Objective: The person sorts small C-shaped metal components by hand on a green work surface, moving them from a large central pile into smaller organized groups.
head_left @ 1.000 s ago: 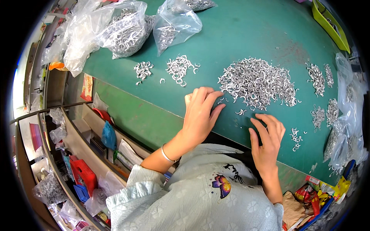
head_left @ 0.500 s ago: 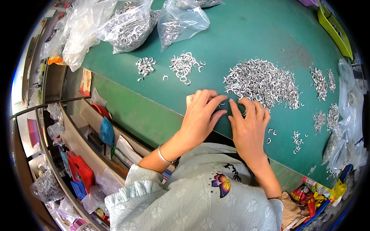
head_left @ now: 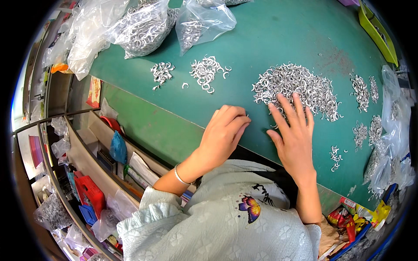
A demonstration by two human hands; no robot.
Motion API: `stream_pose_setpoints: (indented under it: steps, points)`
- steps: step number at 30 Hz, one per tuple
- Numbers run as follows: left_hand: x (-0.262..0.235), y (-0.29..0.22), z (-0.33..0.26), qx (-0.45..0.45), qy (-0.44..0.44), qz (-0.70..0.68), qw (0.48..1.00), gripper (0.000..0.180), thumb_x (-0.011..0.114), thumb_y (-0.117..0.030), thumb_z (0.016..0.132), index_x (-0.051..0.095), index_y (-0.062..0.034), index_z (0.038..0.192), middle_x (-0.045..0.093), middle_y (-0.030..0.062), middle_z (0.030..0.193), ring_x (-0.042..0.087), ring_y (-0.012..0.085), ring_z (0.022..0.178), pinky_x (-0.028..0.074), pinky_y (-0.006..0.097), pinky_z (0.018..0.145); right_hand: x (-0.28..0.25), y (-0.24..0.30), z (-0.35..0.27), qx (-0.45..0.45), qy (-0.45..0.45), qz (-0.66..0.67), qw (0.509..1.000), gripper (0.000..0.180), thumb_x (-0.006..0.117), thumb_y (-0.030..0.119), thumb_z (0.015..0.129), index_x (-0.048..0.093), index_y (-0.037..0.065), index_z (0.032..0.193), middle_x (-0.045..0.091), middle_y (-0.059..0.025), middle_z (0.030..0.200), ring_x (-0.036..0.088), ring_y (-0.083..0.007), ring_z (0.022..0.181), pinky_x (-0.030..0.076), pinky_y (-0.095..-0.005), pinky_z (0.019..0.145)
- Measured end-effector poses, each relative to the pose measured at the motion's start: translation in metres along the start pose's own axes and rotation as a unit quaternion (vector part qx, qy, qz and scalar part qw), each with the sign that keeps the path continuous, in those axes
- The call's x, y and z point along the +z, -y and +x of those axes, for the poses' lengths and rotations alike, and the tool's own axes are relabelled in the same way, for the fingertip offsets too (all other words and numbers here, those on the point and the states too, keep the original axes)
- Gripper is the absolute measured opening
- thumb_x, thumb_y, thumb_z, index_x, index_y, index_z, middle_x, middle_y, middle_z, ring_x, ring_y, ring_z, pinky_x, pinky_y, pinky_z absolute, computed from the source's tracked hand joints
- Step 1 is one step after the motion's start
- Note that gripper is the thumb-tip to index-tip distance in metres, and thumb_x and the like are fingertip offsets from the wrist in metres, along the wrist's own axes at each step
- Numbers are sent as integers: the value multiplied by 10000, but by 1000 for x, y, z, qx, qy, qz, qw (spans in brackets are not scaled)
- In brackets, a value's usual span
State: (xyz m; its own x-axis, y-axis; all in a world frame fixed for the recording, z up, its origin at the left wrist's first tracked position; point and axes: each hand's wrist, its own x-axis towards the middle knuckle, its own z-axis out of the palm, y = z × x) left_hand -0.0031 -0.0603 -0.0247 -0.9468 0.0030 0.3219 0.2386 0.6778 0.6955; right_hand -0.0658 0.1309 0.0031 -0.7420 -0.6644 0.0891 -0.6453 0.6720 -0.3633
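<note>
A large pile of small silver C-shaped metal pieces [head_left: 305,87] lies on the green tabletop, right of centre. My right hand [head_left: 294,135] is open, fingers spread, its fingertips over the pile's near edge. To its left, my left hand [head_left: 223,132] is closed in a pinch near the table's front edge. A bit of silver shows at its fingertips, apparently one of the curved pieces, mostly hidden by the fingers. Farther off at left lie two smaller heaps, a compact one [head_left: 162,72] and a wider one [head_left: 205,74], with a single piece [head_left: 185,85] between them.
Clear bags of metal pieces [head_left: 146,32] stand at the far left; another bag [head_left: 394,113] lies along the right edge. Several small heaps [head_left: 360,93] lie at right. A lime-green tray [head_left: 379,35] sits in the far right corner. Shelves with a red basket [head_left: 90,191] are at lower left.
My hands have moved apart. The right went right and forward to the pile, its fingers spreading; the left drew slightly back and its fingers closed. Loose pieces beside my right hand are now covered.
</note>
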Motion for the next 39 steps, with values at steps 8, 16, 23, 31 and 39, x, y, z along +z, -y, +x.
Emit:
stream_pose_setpoints:
  steps: [8, 16, 23, 31, 39]
  points:
    - [-6, -4, -3, -24, 3, -8, 1000, 241, 715, 72, 746, 652, -7, 965, 591, 92, 994, 562, 272, 876, 440, 365, 768, -13, -25, -30, 23, 9, 16, 1000, 503, 714, 147, 816, 572, 55, 1289, 497, -82, 1422, 372, -303, 1400, 248, -550, 1121]
    - [-6, -2, -3, -16, 42, 11, 999, 285, 727, 50, 746, 657, -11, 1016, 587, 88, 1000, 555, 264, 875, 427, 364, 777, -4, -8, -2, -38, 58, -16, 997, 594, 730, 184, 802, 529, 67, 1348, 431, -53, 1487, 341, -282, 1416, 271, -522, 1136]
    - [-3, -5, 1, -9, -2, 17, 1000, 286, 739, 28, 744, 664, -26, 1015, 592, 73, 992, 553, 254, 888, 406, 351, 765, -14, -33, -34, 36, 42, -70, 996, 488, 700, 148, 825, 581, 116, 1297, 443, -10, 1478, 339, -251, 1421, 237, -550, 1138]
    - [18, -25, 21, 31, 33, 29, 999, 379, 768, -77, 740, 639, -47, 1095, 587, 63, 1038, 555, 246, 943, 370, 379, 807, -17, -30, -38, 63, -95, 22, 993, 283, 688, 75, 819, 667, 61, 1101, 583, -78, 1275, 495, -308, 1251, 332, -461, 1036]
    - [34, -27, 13, 53, 110, -13, 992, 351, 726, -26, 761, 632, -25, 1100, 563, 90, 1081, 544, 245, 929, 398, 368, 766, -24, -30, -54, 121, -107, 18, 987, 345, 689, 62, 809, 654, 52, 1152, 582, -83, 1255, 520, -303, 1170, 368, -421, 979]
